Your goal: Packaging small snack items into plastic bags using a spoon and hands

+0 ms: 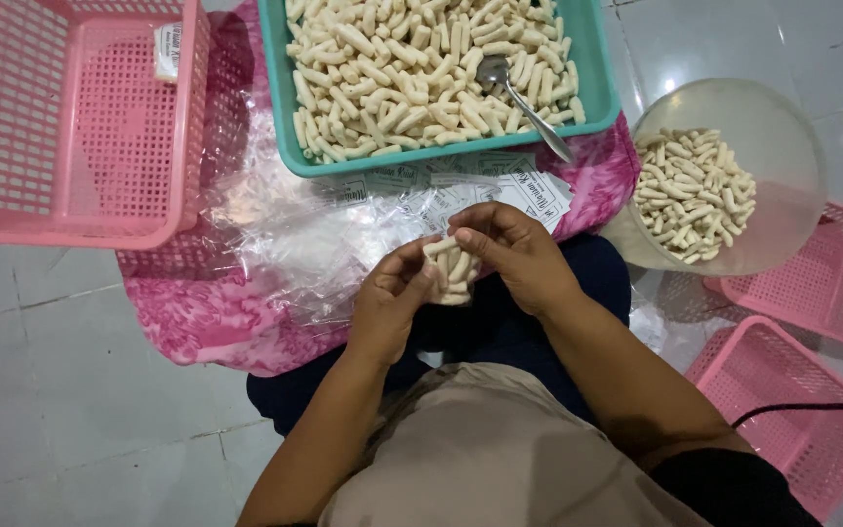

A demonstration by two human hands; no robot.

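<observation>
Both hands close on one small clear bag [452, 273] of pale snack sticks, held over the lap: the left hand [389, 303] cups it from below with fingers curled shut, the right hand [511, 252] pinches its top between thumb and fingertips. If that pinch loosens, the bag's mouth could gape and sticks spill onto the lap. The thin film could also tear. Ahead lie loose clear bags [285, 229] and paper labels [461, 190] on a pink cloth [197, 317]. Beyond, a teal tray [280, 107] holds sticks and a spoon [519, 93]. A pink basket [80, 127] sits left, a bowl [782, 137] of sticks right.
</observation>
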